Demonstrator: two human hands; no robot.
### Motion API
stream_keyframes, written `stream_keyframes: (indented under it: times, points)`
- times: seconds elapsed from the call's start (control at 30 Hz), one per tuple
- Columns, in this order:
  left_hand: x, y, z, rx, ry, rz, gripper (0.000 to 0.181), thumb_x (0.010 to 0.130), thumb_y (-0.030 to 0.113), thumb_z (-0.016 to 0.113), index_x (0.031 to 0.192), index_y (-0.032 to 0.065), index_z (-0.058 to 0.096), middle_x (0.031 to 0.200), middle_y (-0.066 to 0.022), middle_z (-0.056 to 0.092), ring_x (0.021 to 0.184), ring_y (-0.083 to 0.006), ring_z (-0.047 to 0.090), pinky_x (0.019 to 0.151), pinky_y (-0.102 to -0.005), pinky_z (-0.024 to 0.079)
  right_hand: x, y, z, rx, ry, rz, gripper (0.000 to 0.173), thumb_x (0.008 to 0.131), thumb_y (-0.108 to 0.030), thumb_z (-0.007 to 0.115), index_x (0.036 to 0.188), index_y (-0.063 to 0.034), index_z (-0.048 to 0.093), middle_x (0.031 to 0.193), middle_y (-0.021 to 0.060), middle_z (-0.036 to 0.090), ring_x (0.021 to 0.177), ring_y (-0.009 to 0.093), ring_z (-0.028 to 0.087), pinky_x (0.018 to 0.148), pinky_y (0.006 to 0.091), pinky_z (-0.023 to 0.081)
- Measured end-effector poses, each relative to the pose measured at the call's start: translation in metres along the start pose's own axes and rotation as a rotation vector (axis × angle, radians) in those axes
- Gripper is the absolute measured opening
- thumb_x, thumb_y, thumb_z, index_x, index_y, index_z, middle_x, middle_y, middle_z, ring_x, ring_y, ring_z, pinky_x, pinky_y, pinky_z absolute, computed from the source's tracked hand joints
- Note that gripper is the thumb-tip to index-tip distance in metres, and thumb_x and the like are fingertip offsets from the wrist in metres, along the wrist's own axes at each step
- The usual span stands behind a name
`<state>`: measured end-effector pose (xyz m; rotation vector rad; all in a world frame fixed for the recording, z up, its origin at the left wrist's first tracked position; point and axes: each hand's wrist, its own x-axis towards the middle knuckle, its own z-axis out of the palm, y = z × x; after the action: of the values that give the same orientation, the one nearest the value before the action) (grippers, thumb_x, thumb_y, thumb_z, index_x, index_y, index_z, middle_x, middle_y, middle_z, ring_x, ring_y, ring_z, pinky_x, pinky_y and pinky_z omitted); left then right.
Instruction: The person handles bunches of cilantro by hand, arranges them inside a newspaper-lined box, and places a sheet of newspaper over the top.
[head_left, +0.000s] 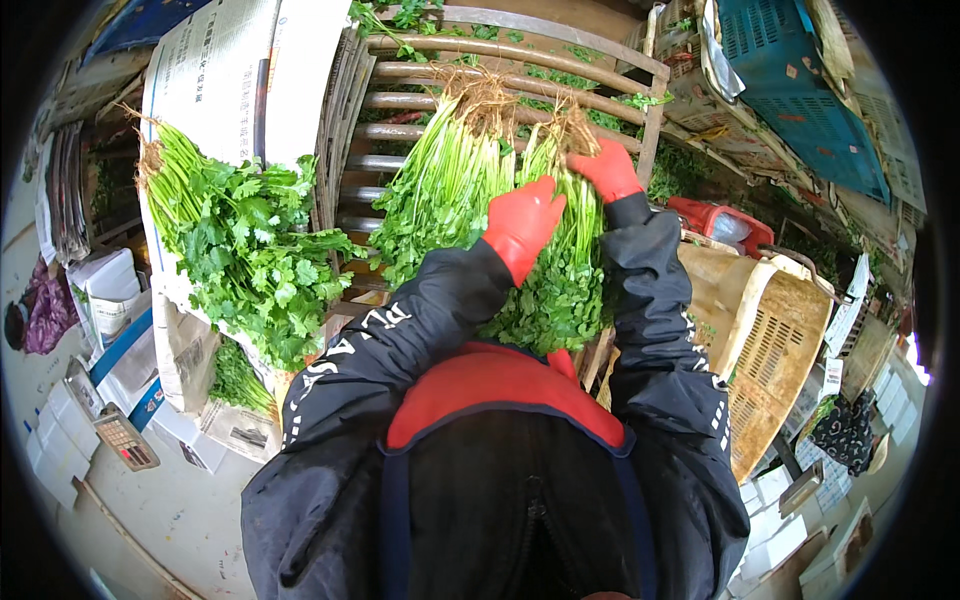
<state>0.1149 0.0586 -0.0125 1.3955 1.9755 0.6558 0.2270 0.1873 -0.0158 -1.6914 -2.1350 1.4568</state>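
Both my hands wear red rubber gloves. My left hand (525, 225) lies over the stems between two piles of coriander, its thumb and fingertips pointing to the roots; its palm side is hidden. My right hand (606, 171) has its fingers curled on the root end of the right coriander bunch (577, 232). Beside it, a wider coriander pile (450, 180) lies with brown roots away from me and leaves towards me. Both rest on a slatted rack (386, 100). Further left, another coriander bunch (247, 240) lies on newspaper sheets (210, 75), roots to the left.
A dark rod (261, 112) lies on the newspaper. Right of me stand a stained plastic crate (780, 352), a red container (720, 221) and a blue crate (810, 90). At lower left are a scale with a keypad (126, 437) and more greens (238, 379) by the newspaper.
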Motion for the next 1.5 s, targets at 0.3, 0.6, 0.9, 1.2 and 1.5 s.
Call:
stream_keyframes:
  times: [0.3, 0.6, 0.9, 1.2, 1.5]
  points:
    - [0.013, 0.013, -0.008, 0.102, -0.08, -0.032, 0.02, 0.083, 0.023, 0.053, 0.083, 0.0028, 0.053, 0.068, -0.017, 0.059, 0.065, -0.0374, 0.058, 0.058, -0.0451, 0.045, -0.016, 0.001, -0.016, 0.539, -0.158, 0.015, 0.038, 0.08, -0.033, 0.063, 0.101, -0.0013, 0.062, 0.085, 0.0048, 0.064, 0.081, 0.013, 0.056, 0.076, 0.0288, 0.044]
    - [0.015, 0.004, 0.0, -0.043, -0.045, -0.084, 0.028, 0.083, 0.028, 0.052, 0.104, 0.0101, 0.057, 0.079, -0.0168, 0.063, 0.073, -0.0369, 0.059, 0.065, -0.0449, 0.046, -0.008, 0.014, -0.002, 0.01, 0.15, 0.043, 0.041, 0.065, -0.031, 0.068, 0.095, -0.003, 0.063, 0.086, 0.0196, 0.064, 0.084, 0.034, 0.061, 0.074, 0.0377, 0.047]
    - [0.014, 0.0, 0.007, -0.008, -0.069, -0.054, 0.032, 0.081, 0.028, 0.054, 0.108, 0.011, 0.056, 0.08, -0.0178, 0.062, 0.073, -0.0371, 0.059, 0.064, -0.0449, 0.047, 0.008, -0.007, 0.002, -0.179, -0.068, 0.054, 0.039, 0.062, -0.036, 0.068, 0.088, -0.0057, 0.066, 0.085, 0.0204, 0.063, 0.082, 0.037, 0.06, 0.073, 0.041, 0.047]
    - [0.013, -0.014, 0.006, -0.176, -0.061, -0.03, 0.025, 0.081, 0.024, 0.056, 0.102, 0.0121, 0.059, 0.079, -0.0162, 0.063, 0.075, -0.034, 0.06, 0.065, -0.0419, 0.047, -0.012, 0.042, -0.018, 0.274, 0.232, 0.13, 0.032, 0.065, -0.02, 0.071, 0.088, -0.0001, 0.065, 0.075, 0.0132, 0.065, 0.065, 0.022, 0.062, 0.062, 0.0334, 0.048]
    - [0.039, 0.001, 0.0, 0.247, 0.152, -0.014, 0.026, 0.078, 0.023, 0.062, 0.091, 0.0031, 0.052, 0.072, -0.0163, 0.06, 0.068, -0.0354, 0.059, 0.058, -0.0445, 0.047, -0.007, 0.017, -0.015, 0.437, 0.129, 0.042, 0.032, 0.065, -0.015, 0.073, 0.091, 0.0009, 0.065, 0.081, 0.0111, 0.067, 0.071, 0.018, 0.061, 0.067, 0.0303, 0.047]
